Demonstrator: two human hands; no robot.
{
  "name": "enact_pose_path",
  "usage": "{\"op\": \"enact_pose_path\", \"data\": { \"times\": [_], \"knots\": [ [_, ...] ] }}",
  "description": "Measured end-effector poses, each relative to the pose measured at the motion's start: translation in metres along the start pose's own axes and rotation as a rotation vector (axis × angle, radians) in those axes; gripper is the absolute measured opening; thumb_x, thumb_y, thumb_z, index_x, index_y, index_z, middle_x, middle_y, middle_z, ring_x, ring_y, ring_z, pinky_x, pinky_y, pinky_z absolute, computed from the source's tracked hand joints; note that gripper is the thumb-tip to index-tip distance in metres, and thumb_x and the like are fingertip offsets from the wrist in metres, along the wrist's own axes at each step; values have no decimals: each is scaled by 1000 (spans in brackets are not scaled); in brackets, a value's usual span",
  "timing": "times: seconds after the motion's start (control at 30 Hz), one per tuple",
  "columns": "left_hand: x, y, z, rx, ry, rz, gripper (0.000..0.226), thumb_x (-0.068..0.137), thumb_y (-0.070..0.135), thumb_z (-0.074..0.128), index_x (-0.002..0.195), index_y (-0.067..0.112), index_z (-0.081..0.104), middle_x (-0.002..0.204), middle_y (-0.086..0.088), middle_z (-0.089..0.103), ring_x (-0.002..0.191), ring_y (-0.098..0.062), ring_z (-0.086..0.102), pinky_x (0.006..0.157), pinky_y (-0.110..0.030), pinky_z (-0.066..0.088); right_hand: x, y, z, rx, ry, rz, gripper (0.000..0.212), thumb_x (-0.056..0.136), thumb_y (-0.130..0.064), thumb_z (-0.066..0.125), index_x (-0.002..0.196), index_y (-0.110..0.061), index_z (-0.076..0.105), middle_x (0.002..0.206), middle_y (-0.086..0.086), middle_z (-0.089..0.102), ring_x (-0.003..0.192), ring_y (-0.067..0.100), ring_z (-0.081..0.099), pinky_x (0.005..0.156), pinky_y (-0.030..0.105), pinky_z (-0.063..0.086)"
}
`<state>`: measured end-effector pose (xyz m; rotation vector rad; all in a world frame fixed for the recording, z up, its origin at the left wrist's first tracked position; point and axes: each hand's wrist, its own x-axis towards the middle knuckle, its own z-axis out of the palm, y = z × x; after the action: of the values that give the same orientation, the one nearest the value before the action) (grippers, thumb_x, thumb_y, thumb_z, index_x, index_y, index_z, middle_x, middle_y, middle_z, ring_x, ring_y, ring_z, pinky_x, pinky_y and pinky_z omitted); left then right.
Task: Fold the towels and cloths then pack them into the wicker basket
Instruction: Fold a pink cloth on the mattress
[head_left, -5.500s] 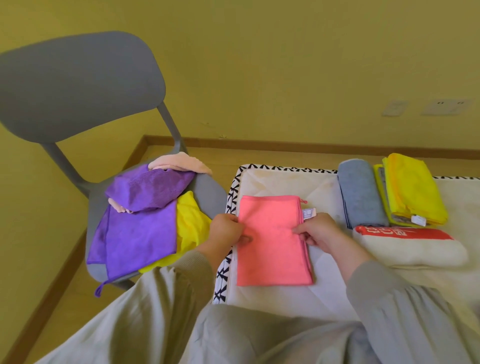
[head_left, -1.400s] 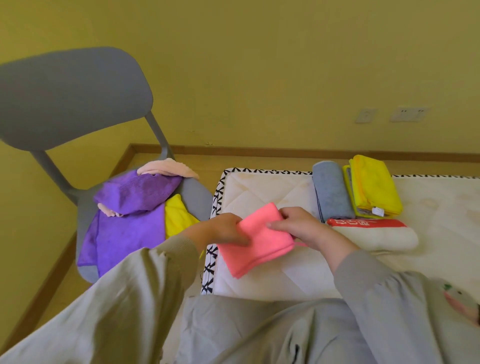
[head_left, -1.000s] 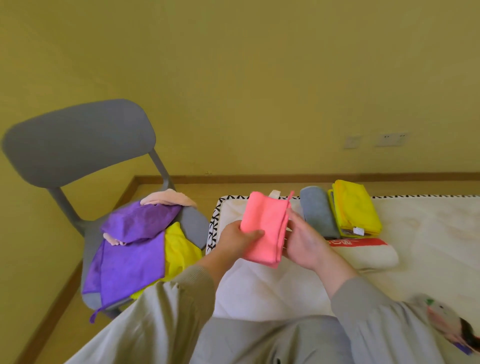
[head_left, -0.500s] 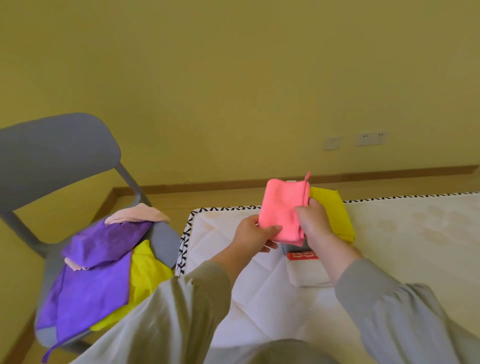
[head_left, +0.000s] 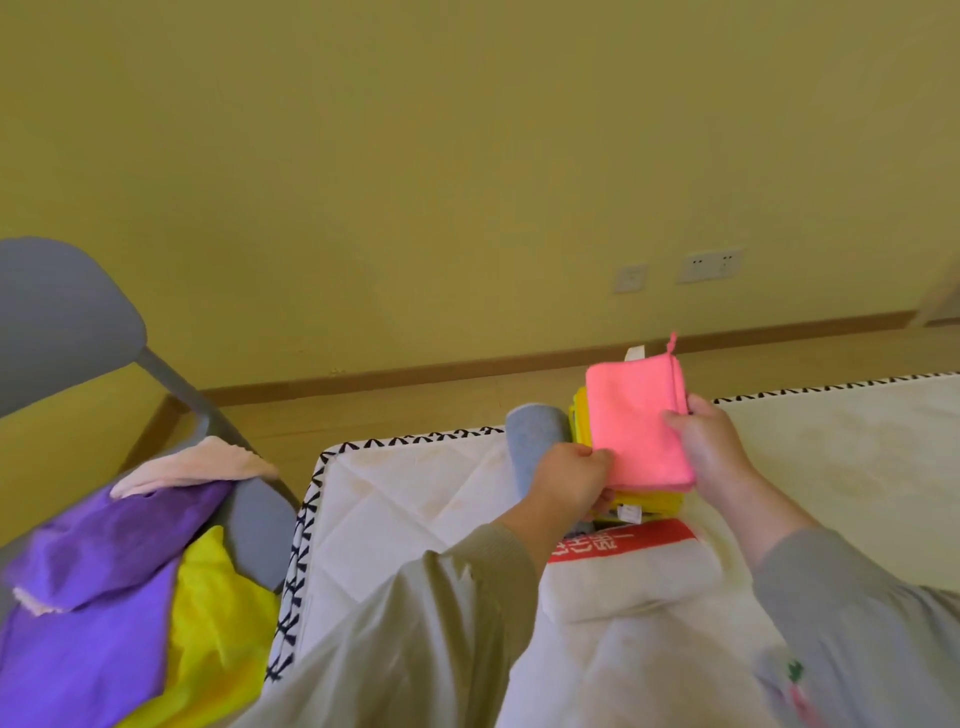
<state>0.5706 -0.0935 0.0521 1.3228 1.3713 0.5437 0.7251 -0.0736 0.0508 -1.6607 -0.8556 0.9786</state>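
Stacking step in hand: left hand (head_left: 569, 478) and right hand (head_left: 711, 452) pinch the folded pink cloth (head_left: 639, 421) over the yellow cloths (head_left: 649, 501) at one o'clock; next, lower squarely and release.

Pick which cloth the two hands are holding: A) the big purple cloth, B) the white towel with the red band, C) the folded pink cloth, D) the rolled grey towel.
C: the left hand and the right hand each grip a side of the folded pink microfibre cloth, while the big purple cloth lies untouched on the grey plastic chair.
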Motion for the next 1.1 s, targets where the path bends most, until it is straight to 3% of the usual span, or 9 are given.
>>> {"op": "enact_pose_path", "data": {
  "times": [0.13, 0.2, 0.27, 0.37, 0.53, 0.6, 0.73, 0.87, 1.1],
  "knots": [
    [5, -19, -2, 135, 46, -32, 36, 88, 22, 51, 54, 15, 53, 55, -7, 56, 58, -24, 53, 69, -37, 54, 7, 27, 12, -213, -50, 56, 23, 91, -1, 47, 111, -9, 54, 115, 20, 62, 91, 29, 58, 76, 38, 45],
    [5, -25, -3, 169, 55, -51, 34, 87, 24, 54, 54, 15, 54, 56, -7, 57, 59, -24, 54, 72, -39, 55, 6, 32, 17, -438, 57, -31, 43, 89, -6, 56, 130, -6, 44, 125, 20, 55, 105, 34, 57, 81, 38, 43],
    [5, -29, -3, 184, 77, -58, 33, 87, 24, 54, 55, 15, 53, 53, -6, 56, 58, -23, 55, 72, -39, 55, 0, 30, 20, -714, 205, -293, 59, 83, -7, 62, 138, -9, 40, 132, 17, 48, 117, 36, 49, 90, 42, 41],
    [8, -33, -3, 212, 99, -48, 32, 85, 25, 55, 55, 15, 52, 57, -9, 59, 59, -23, 57, 73, -41, 56, 2, 36, 25, -1145, 206, -792, 43, 82, -11, 40, 119, -11, 62, 129, 12, 55, 118, 32, 47, 92, 45, 40],
    [13, -42, -3, 217, 116, -41, 38, 90, 34, 56, 57, 17, 51, 67, -12, 66, 55, -25, 60, 72, -40, 57, 21, 54, 25, -1155, -240, -456, 54, 98, -39, 21, 149, -21, 27, 158, -7, 15, 147, 18, 6, 115, 48, 17],
    [15, -47, -3, 240, 125, -25, 39, 90, 35, 56, 56, 17, 51, 70, -14, 69, 60, -29, 64, 72, -42, 56, 21, 61, 28, -1129, -306, -468, 65, 93, -50, 17, 150, -20, 21, 160, -6, 8, 147, 17, 1, 116, 47, 16],
    [16, -53, -2, 280, 121, 0, 38, 89, 36, 57, 57, 17, 51, 75, -18, 70, 71, -34, 67, 70, -45, 56, 16, 65, 28, -1154, -304, -453, 57, 98, -42, 23, 152, -23, 14, 160, -8, 1, 147, 14, -4, 117, 47, 13],
    [13, -49, -6, 222, 100, -21, 35, 90, 34, 56, 60, 16, 53, 71, -14, 69, 58, -28, 64, 71, -41, 57, 7, 50, 28, -1247, -242, -454, 58, 98, -39, 31, 152, -24, 14, 160, -8, 3, 147, 16, -2, 116, 50, 9],
    [-3, -46, -24, 119, 81, -39, 23, 91, 24, 58, 69, 15, 59, 64, -2, 64, 45, -12, 57, 51, -22, 50, -17, 26, 30, -1343, -86, -648, 73, 84, -48, 10, 141, -15, 42, 154, 2, 30, 143, 23, 21, 114, 48, 14]
  ]
}}
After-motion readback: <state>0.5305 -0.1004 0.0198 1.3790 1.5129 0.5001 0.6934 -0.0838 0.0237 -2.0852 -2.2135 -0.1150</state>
